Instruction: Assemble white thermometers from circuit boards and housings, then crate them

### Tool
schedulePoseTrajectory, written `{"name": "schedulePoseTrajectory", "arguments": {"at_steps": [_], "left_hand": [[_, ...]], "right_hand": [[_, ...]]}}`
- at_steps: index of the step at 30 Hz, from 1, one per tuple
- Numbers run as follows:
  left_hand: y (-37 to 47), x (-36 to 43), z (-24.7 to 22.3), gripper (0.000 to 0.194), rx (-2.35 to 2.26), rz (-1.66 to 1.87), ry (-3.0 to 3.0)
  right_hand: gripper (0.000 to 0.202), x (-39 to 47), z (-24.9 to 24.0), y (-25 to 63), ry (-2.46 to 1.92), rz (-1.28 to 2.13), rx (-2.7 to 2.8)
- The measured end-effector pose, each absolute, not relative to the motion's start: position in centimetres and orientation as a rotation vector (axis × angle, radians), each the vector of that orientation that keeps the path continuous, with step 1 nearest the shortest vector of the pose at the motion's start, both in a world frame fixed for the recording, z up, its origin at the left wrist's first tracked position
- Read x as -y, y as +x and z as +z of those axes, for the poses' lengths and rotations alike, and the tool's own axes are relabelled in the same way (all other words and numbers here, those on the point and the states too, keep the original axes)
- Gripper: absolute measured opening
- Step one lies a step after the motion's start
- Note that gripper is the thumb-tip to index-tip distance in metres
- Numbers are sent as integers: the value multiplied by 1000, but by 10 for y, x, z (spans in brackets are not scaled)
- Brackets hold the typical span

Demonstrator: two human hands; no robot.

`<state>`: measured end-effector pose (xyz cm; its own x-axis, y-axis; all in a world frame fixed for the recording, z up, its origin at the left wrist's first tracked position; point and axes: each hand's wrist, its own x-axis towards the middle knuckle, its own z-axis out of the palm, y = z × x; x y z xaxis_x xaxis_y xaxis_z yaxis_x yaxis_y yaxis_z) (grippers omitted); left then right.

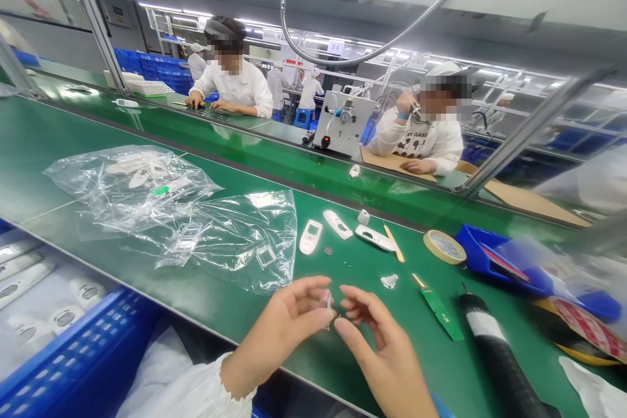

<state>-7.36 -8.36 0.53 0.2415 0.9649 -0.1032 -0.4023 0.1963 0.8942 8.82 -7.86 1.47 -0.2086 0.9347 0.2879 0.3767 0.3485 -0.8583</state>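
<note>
My left hand (294,313) pinches a small clear piece (327,304) with a pinkish patch between thumb and fingers. Close beside it on the right, my right hand (377,339) has its fingers curved and apart, with nothing visible between them. Beyond the hands on the green table (235,313) lie a white shell with a window (310,237), a second white shell (337,225) and a longer white housing (376,238). A small white cap (363,216), a round metal disc (328,251) and a small white part (389,281) lie around them.
Clear plastic bags (235,235) with parts spread at left. A blue crate (73,353) of white shells stands lower left. At right are a yellow stick (394,243), tape roll (445,247), green strip (441,313), black electric screwdriver (504,353) and blue bin (504,264). Two people work across the belt.
</note>
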Motion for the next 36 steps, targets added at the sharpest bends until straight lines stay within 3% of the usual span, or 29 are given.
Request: {"name": "schedulePoseTrajectory", "arguments": {"at_steps": [5, 11, 15, 27, 36], "left_hand": [[-69, 86, 5, 32, -809, 1177, 1000], [-73, 85, 6, 38, -771, 1086, 899], [-72, 85, 8, 30, -618, 1040, 748], [-66, 85, 3, 24, -495, 1034, 538], [-67, 84, 2, 25, -500, 1037, 563]], "right_hand": [[24, 79, 13, 80, -1119, 1079, 1632], [15, 77, 22, 82, -1059, 726, 1777], [17, 75, 27, 87, -1038, 547, 1908], [15, 77, 27, 85, -941, 366, 1996], [18, 78, 23, 85, -910, 424, 1982]]}}
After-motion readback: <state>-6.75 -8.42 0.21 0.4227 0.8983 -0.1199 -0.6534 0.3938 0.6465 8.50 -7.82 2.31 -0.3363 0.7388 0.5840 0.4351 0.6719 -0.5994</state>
